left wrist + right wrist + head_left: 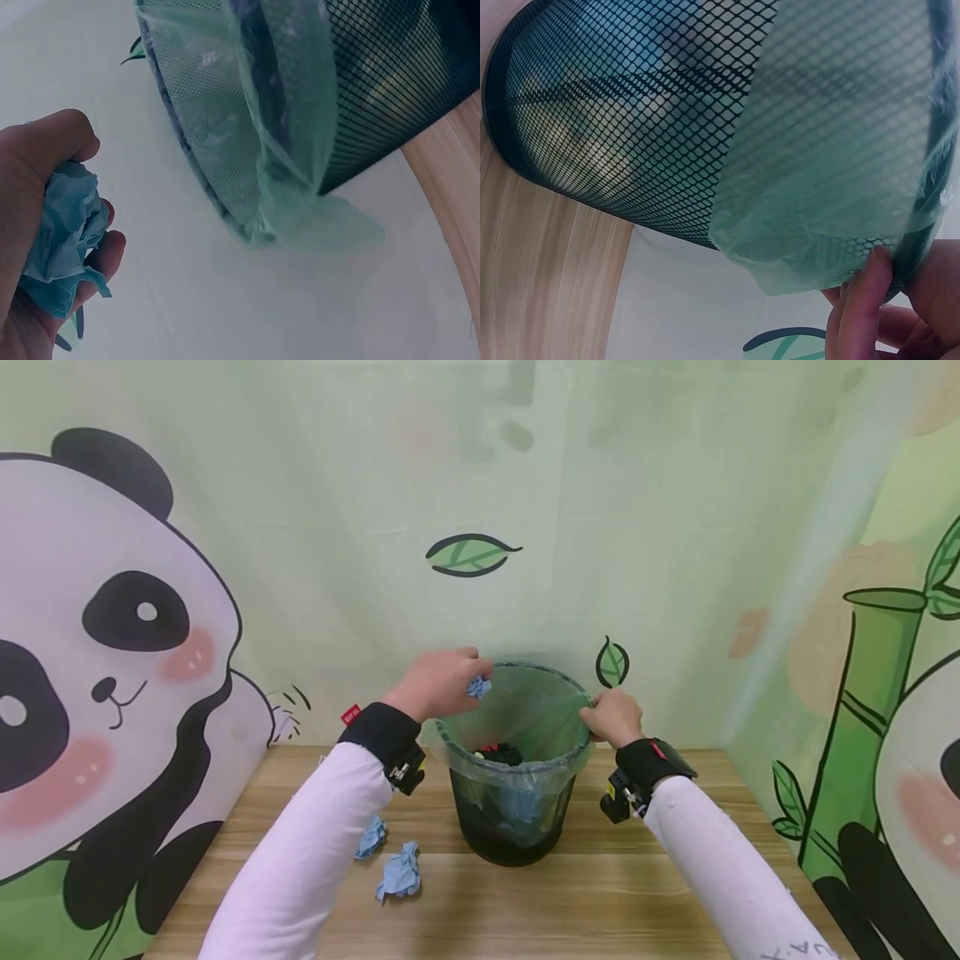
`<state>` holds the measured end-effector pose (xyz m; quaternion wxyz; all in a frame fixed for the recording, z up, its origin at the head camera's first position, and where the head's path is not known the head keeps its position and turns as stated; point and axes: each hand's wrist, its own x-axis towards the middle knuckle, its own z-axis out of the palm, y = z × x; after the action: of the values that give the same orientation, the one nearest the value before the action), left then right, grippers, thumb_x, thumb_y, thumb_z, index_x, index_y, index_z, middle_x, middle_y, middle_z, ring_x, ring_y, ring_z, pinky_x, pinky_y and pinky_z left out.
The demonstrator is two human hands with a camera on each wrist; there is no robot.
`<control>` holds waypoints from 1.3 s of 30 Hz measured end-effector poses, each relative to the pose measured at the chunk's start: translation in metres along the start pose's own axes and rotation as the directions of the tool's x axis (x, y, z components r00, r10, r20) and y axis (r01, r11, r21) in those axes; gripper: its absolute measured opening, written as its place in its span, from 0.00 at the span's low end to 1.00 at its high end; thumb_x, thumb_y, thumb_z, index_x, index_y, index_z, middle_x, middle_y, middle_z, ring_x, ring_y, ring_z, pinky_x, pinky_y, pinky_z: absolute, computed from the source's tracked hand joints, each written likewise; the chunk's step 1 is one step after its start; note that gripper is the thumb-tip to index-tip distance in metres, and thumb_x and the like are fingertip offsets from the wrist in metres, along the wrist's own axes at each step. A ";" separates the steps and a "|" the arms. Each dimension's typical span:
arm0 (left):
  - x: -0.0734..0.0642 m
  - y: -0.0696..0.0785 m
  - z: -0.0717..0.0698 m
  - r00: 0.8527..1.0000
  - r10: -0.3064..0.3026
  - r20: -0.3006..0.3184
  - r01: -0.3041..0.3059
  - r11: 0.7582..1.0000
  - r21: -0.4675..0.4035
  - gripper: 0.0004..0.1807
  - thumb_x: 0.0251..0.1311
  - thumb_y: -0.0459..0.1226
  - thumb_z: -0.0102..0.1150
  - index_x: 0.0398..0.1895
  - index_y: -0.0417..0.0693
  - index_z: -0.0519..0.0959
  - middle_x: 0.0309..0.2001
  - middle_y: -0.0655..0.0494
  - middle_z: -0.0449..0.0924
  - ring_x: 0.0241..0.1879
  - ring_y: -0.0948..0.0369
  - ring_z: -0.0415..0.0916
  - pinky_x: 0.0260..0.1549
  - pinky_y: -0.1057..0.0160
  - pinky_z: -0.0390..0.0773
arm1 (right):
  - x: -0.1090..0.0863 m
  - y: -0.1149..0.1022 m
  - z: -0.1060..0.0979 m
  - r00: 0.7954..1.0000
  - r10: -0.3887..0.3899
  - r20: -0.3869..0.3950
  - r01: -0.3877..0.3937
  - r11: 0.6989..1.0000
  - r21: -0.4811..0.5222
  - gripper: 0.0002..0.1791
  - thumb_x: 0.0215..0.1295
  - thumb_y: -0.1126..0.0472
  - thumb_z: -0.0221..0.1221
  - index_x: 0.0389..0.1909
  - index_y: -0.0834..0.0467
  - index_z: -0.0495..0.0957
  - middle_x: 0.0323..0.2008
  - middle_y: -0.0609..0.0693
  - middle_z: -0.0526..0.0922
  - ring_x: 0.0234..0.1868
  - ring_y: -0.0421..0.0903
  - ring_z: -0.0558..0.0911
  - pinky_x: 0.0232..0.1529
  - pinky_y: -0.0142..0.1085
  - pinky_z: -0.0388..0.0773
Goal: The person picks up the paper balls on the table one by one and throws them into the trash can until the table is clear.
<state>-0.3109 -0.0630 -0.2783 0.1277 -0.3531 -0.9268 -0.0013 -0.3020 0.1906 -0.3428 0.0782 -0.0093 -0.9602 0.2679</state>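
A black mesh wastebasket (467, 814) stands on the wooden table, lined with a thin green plastic bag (551, 710) folded over its rim. Dark and red bits of rubbish (501, 753) lie inside. My left hand (441, 681) holds a crumpled blue paper ball (66, 232) in curled fingers, above the basket's left rim and apart from it. On the right side, my right hand (617, 717) pinches the rim and bag between thumb and fingers (866, 300). Two more crumpled blue papers, one (400, 872) nearer and one (371, 838) partly behind my left sleeve, lie left of the basket.
The wooden table (600, 893) ends at the back against a cloth backdrop (360, 568) printed with pandas, leaves and bamboo. The basket stands near that back edge. A small pale thing by my left forearm is mostly hidden.
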 end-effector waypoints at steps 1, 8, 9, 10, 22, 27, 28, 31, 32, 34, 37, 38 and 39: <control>0.002 0.002 0.001 1.000 0.005 0.001 -0.005 1.000 0.001 0.18 0.46 0.41 0.61 0.43 0.54 0.73 0.38 0.56 0.73 0.34 0.59 0.72 0.32 0.63 0.76 | 0.000 0.000 0.000 1.000 0.003 0.001 -0.003 1.000 0.000 0.21 0.53 0.63 0.48 0.04 0.53 0.56 0.05 0.46 0.65 0.12 0.43 0.73 0.13 0.30 0.61; 0.009 0.012 0.006 1.000 0.023 0.021 -0.023 1.000 -0.019 0.18 0.47 0.42 0.61 0.44 0.55 0.73 0.40 0.57 0.73 0.36 0.60 0.72 0.34 0.64 0.75 | 0.000 -0.001 0.000 1.000 0.013 0.003 -0.013 1.000 0.001 0.21 0.54 0.63 0.49 0.04 0.53 0.56 0.05 0.46 0.64 0.12 0.43 0.73 0.13 0.30 0.61; 0.010 0.013 0.006 0.999 0.025 0.025 -0.025 1.000 -0.019 0.18 0.47 0.42 0.61 0.43 0.55 0.73 0.40 0.57 0.73 0.36 0.61 0.72 0.34 0.64 0.75 | -0.001 -0.002 0.000 1.000 0.014 0.003 -0.014 1.000 0.004 0.21 0.54 0.63 0.49 0.04 0.53 0.56 0.05 0.46 0.64 0.12 0.43 0.73 0.12 0.30 0.61; 0.011 0.015 0.007 0.999 0.027 0.028 -0.026 0.999 -0.021 0.17 0.47 0.42 0.61 0.43 0.55 0.73 0.40 0.57 0.72 0.36 0.61 0.72 0.35 0.64 0.75 | -0.001 -0.002 0.000 1.000 0.014 0.003 -0.014 1.000 0.006 0.21 0.54 0.63 0.49 0.04 0.53 0.56 0.05 0.46 0.64 0.12 0.43 0.73 0.12 0.30 0.61; 0.017 0.025 0.020 0.998 0.059 0.038 -0.057 0.997 -0.045 0.17 0.46 0.45 0.59 0.42 0.57 0.73 0.39 0.59 0.71 0.35 0.63 0.70 0.30 0.67 0.73 | -0.001 -0.002 -0.002 1.000 0.017 0.009 -0.017 1.000 0.005 0.21 0.53 0.63 0.49 0.04 0.53 0.56 0.05 0.46 0.66 0.12 0.42 0.74 0.11 0.29 0.60; 0.016 0.027 0.022 0.997 0.060 0.040 -0.057 0.996 -0.074 0.17 0.47 0.46 0.58 0.43 0.57 0.72 0.38 0.59 0.69 0.33 0.64 0.69 0.30 0.67 0.72 | -0.001 -0.001 -0.001 1.000 0.010 0.006 -0.010 1.000 0.008 0.21 0.53 0.63 0.48 0.04 0.53 0.56 0.04 0.46 0.64 0.12 0.42 0.74 0.11 0.28 0.58; 0.016 0.027 0.023 0.997 0.060 0.041 -0.057 0.995 -0.080 0.17 0.47 0.46 0.58 0.43 0.57 0.71 0.38 0.59 0.68 0.33 0.64 0.69 0.30 0.67 0.72 | -0.002 -0.001 -0.001 1.000 0.006 0.008 -0.006 1.000 0.008 0.21 0.53 0.63 0.48 0.04 0.53 0.55 0.04 0.45 0.63 0.12 0.42 0.74 0.11 0.28 0.58; 0.015 0.027 0.024 0.997 0.062 0.037 -0.059 0.994 -0.087 0.18 0.47 0.47 0.57 0.43 0.57 0.71 0.38 0.60 0.68 0.33 0.64 0.68 0.29 0.68 0.71 | -0.001 -0.001 -0.001 1.000 0.005 0.008 -0.005 1.000 0.008 0.21 0.53 0.63 0.48 0.04 0.53 0.55 0.04 0.45 0.63 0.12 0.43 0.74 0.10 0.28 0.58; 0.015 0.027 0.024 0.997 0.064 0.034 -0.060 0.994 -0.095 0.18 0.47 0.47 0.58 0.43 0.57 0.71 0.38 0.59 0.68 0.33 0.64 0.68 0.29 0.67 0.72 | -0.002 -0.001 -0.001 1.000 0.006 0.007 -0.006 1.000 0.009 0.22 0.53 0.63 0.48 0.04 0.53 0.55 0.04 0.45 0.63 0.12 0.43 0.74 0.11 0.28 0.58; 0.015 0.027 0.025 0.998 0.066 0.024 -0.063 0.992 -0.106 0.18 0.47 0.48 0.58 0.43 0.57 0.72 0.38 0.59 0.67 0.34 0.64 0.68 0.30 0.68 0.72 | -0.001 -0.001 -0.001 1.000 0.008 0.005 -0.008 1.000 0.007 0.22 0.54 0.63 0.49 0.04 0.53 0.55 0.04 0.45 0.63 0.12 0.43 0.74 0.11 0.28 0.58; 0.014 0.026 0.025 0.997 0.071 0.010 -0.069 0.990 -0.125 0.18 0.47 0.48 0.58 0.43 0.57 0.72 0.39 0.59 0.67 0.34 0.63 0.68 0.30 0.67 0.72 | -0.001 -0.001 -0.001 1.000 0.011 -0.002 -0.011 1.000 0.004 0.22 0.54 0.63 0.49 0.03 0.53 0.55 0.04 0.46 0.64 0.12 0.42 0.74 0.11 0.29 0.58; 0.014 0.026 0.025 0.997 0.072 0.007 -0.071 0.989 -0.130 0.18 0.47 0.48 0.58 0.43 0.57 0.72 0.40 0.58 0.67 0.34 0.63 0.68 0.31 0.67 0.72 | -0.001 -0.001 0.000 1.000 0.012 -0.004 -0.012 1.000 0.001 0.22 0.54 0.63 0.49 0.03 0.53 0.56 0.04 0.46 0.65 0.12 0.42 0.73 0.11 0.29 0.59; 0.013 0.026 0.025 0.997 0.074 0.005 -0.073 0.989 -0.130 0.18 0.47 0.48 0.58 0.43 0.57 0.72 0.40 0.58 0.67 0.35 0.63 0.68 0.31 0.67 0.71 | -0.001 -0.001 0.000 1.000 0.011 -0.006 -0.011 1.000 -0.001 0.22 0.53 0.63 0.49 0.03 0.53 0.56 0.04 0.46 0.65 0.12 0.42 0.73 0.11 0.29 0.59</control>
<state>-0.3097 -0.0325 -0.3019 0.0998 -0.3945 -0.9118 -0.0552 -0.3007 0.1896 -0.3421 0.0794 -0.0154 -0.9601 0.2677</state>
